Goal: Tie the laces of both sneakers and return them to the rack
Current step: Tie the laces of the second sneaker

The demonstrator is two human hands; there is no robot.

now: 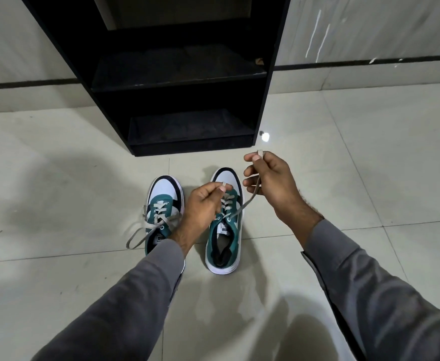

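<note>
Both sneakers are set on the floor (57, 178) in front of the rack (187, 82), toes toward it. The left sneaker (164, 204), left of its mate, is seen with laces loose and untied. Above the right sneaker (225, 230), one lace end is pinched in the closed fingers of the left hand (203, 204), the other in the right hand (268, 183), further right. Even tension should be kept before the ends are crossed. Tongue labels are present but cannot be read.
</note>
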